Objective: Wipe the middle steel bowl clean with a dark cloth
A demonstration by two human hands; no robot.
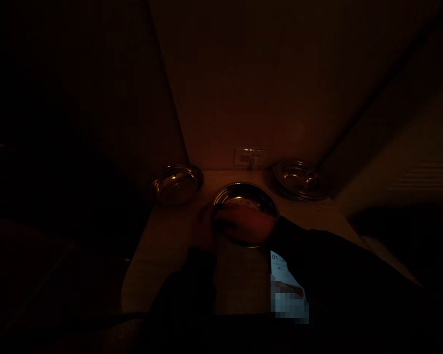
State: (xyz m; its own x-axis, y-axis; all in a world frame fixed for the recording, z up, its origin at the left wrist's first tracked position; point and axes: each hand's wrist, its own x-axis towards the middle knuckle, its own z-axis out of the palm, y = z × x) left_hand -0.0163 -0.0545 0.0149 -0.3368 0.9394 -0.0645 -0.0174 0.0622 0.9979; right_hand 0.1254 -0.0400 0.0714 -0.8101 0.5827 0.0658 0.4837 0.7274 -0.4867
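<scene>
In dim light, a shiny round steel bowl (256,192) rests on the table in front of me. My left hand (204,228) is at its left rim, with the fingers seemingly curled round the edge. Across the bowl's near side reaches my right hand (247,222), its fingers meeting the left hand near the left rim. Darkness and blur hide the right fingertips, and I cannot tell if they hold anything. Below my right wrist lies a phone (280,269) with a lit screen, partly covered by the dark sleeve.
Another steel bowl (177,183) stands at the table's back left corner. Several stacked steel plates (299,178), the top one with compartments, are at the back right. A wall socket (248,157) sits just above the wooden table (239,290), against the wall.
</scene>
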